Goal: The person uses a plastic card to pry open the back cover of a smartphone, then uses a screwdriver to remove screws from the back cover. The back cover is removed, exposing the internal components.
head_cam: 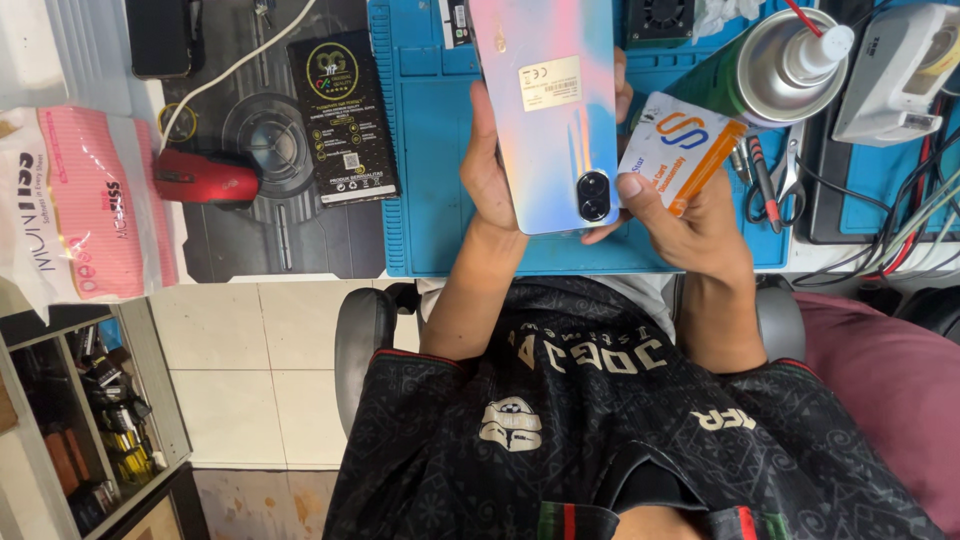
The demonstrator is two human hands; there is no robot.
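Left hand [490,175]: wrapped around the left edge of a smartphone [548,100], fingers behind it, back cover facing the camera. Cover finish: iridescent pink-blue, with a pale sticker near the middle and a dark camera module at the near right corner. Phone position: held above the blue work mat [420,150], long axis running from near to far.

Right hand [690,220]: pinching a white-and-orange plastic card [675,145] between thumb and fingers, with one card edge set against the right edge of the phone, just beside the camera module.

Right of the card: silver spray can [775,70] with a white nozzle, lying on the mat. Near the can: small pliers [785,180] with a dark-handled tool alongside. Far right: white boxy device [895,75] and a bundle of cables [900,235].

Left of the mat: black flat package [345,115] on a dark desk pad, then a red computer mouse [205,178] with a white cord. Far left: pink-and-white tissue pack [85,205].
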